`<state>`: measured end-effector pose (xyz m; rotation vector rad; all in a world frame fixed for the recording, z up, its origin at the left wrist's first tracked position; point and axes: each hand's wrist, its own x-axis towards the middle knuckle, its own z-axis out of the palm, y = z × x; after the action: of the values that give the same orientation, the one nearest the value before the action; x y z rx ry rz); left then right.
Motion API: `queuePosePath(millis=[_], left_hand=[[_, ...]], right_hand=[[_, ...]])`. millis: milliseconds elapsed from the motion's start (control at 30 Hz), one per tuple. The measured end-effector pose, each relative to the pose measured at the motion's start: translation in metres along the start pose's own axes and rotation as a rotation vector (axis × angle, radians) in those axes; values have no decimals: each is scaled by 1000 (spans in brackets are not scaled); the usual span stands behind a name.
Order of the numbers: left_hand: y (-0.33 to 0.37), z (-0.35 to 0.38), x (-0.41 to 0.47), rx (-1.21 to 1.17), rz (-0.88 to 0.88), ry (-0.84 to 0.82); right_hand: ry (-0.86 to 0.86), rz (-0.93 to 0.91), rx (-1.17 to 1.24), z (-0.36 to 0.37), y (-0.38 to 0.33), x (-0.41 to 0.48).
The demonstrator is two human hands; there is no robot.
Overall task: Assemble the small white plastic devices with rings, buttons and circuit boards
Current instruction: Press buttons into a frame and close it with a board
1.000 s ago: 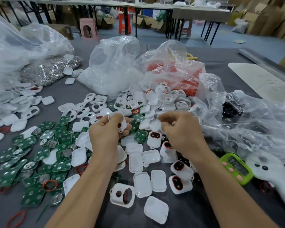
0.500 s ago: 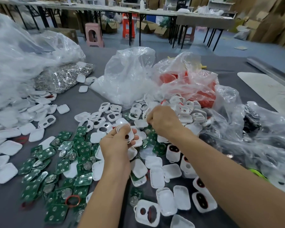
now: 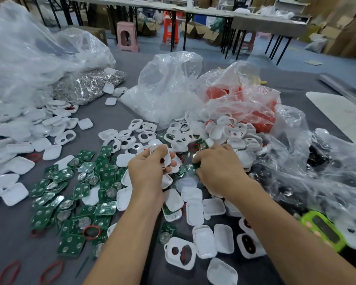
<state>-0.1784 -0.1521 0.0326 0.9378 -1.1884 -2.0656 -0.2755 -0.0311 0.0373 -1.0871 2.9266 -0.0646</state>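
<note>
Early going, I'd say: left hand [image 3: 148, 171] grips a white shell [image 3: 162, 156], right hand [image 3: 220, 169] pinches a circuit board [image 3: 196, 162] (loose shells [image 3: 144, 136] heaped beyond the fingertips).

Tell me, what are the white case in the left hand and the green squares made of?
The white case in the left hand: looks like hard moulded plastic, smooth and slightly glossy, with cut-out holes. The green squares: probably circuit-board laminate, shiny green coat with round silvery metal pads.
</note>
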Motion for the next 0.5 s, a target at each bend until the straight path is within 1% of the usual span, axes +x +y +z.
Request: queuePosePath(millis=[67,100,200,333,433,500], left_hand=[[1,0,-2,14,13,-5],[2,0,-3,19,19,-4],[3,1,-5,28,30,-2],[1,3,-6,38,37,-24],[0,4,-6,49,34,-40],[-1,3,-5,54,36,-42]], right_hand=[[24,59,-53,0,6,-2],[21,54,-59,0,7,-3],[5,-10,-4,-1,2,0],[27,-38,110,-1,-9,10],[-12,-85,118,4,-18,14],[12,-100,86,5,-19,16]])
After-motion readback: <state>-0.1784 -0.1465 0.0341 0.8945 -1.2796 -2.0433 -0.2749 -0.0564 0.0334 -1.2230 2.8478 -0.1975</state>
